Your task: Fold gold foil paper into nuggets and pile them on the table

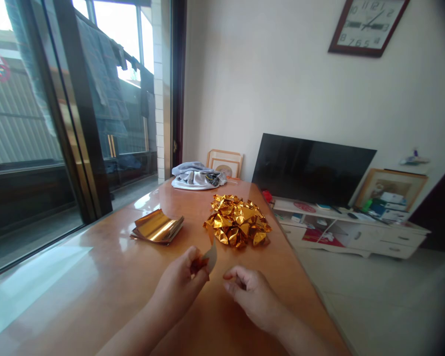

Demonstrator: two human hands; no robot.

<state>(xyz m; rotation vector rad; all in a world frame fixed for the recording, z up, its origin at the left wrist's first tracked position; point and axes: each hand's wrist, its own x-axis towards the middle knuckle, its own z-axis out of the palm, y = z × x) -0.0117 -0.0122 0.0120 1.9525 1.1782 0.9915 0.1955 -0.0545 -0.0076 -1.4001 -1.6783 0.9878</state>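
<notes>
My left hand (190, 279) pinches a sheet of gold foil paper (212, 254) between thumb and fingers; the sheet is curved, with a pale underside showing. To its right, my right hand (250, 294) hovers apart from the sheet, fingers curled and a gap between thumb and index finger, nothing in it. Beyond both hands lies a pile of folded gold foil pieces (239, 220). A stack of flat gold foil sheets (158, 227), slightly curled, rests on the table at the left.
Folded grey clothing (196, 175) lies at the far end of the glossy wooden table (133, 296). Past the table's right edge stand a white cabinet (374, 237) and a large black television (313, 170). A glass sliding door (92, 123) runs along the left.
</notes>
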